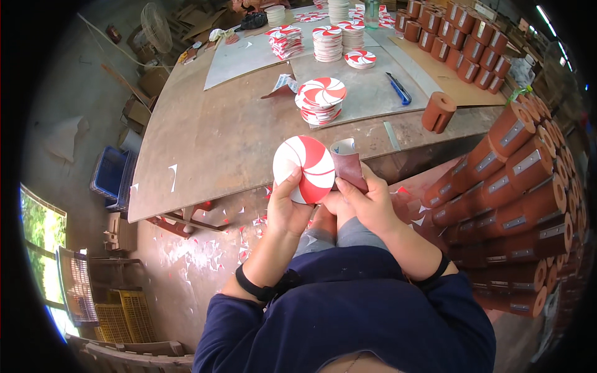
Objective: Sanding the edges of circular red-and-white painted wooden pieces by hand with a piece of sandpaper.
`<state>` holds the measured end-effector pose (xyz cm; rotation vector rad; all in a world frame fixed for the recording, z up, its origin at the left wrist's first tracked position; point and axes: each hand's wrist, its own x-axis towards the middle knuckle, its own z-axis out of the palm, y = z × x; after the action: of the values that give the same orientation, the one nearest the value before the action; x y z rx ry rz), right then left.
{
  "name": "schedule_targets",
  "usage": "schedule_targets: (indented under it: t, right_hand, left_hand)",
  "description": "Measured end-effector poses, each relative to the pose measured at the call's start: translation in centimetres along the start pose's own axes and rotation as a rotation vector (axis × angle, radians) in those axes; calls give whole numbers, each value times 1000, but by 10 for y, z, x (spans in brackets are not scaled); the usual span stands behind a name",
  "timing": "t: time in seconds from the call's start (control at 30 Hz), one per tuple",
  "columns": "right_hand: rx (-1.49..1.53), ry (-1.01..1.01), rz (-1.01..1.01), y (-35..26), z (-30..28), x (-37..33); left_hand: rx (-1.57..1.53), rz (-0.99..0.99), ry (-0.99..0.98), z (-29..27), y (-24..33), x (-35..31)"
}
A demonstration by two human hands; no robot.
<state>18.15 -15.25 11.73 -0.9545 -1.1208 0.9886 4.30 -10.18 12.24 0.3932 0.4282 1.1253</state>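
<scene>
My left hand (288, 208) holds a round disc (305, 163) with red and white swirls, its thumb across the front face. Close to the disc's right edge, my right hand (368, 198) grips a folded piece of brown sandpaper (349, 169) with a pale printed back. Whether the sandpaper touches the rim I cannot tell. Both hands are over my lap at the table's near edge. Just beyond them stands a stack of similar swirl discs (321, 93). A second scrap of sandpaper (281, 87) lies left of that stack.
More disc stacks (328, 43) stand farther back on the wooden table (205, 124). A blue utility knife (398, 89) lies right of the near stack, beside a lone brown cylinder (439, 112). Many brown cylinders (510, 186) are piled at right. Paper offcuts (193, 261) litter the floor.
</scene>
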Motion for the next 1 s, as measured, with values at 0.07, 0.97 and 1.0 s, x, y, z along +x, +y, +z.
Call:
schedule_targets:
  t: [0.07,0.97,1.0]
  right_hand:
    - [-61,36,-20,0,3,-3]
    - [-795,-101,-814,-14,-30,13]
    - [-817,-41,-724,-3,-37,12]
  left_hand:
    - [-8,6,32,3,-6,-4]
    - [182,-154,-68,4,19,1]
    - [154,-180,-95,1,20,2]
